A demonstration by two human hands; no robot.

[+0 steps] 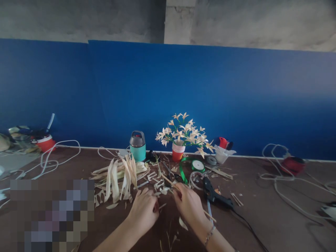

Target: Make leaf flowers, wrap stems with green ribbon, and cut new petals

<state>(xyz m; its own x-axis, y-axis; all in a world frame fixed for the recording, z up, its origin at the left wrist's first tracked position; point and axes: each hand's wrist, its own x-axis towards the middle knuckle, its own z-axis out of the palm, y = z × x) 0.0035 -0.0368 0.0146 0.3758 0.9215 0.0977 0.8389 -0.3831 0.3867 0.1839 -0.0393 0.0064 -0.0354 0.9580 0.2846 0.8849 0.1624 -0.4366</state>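
Observation:
My right hand (189, 203) is closed around a thin wooden stick (210, 215), which slants out past the fingers and behind the wrist. To its left, my left hand (145, 208) is curled low over the table, fingers pressed together; whatever they pinch is hidden. Pale dried husk strips (114, 180) are heaped beyond my left hand. Small cut husk scraps (160, 183) and a pair of scissors (172, 172) lie beyond both hands. A black glue gun (216, 196) rests right of my right hand, near a spool of green ribbon (197, 165).
Pale husk flowers (187, 133) stand in stacked paper cups (178, 152) by the blue partition (157, 87). A teal jar (138, 150) is left of them; a white bag-lined cup (222, 155) is right. White cables (278, 192) trail across both table sides. A pixelated patch covers the lower left.

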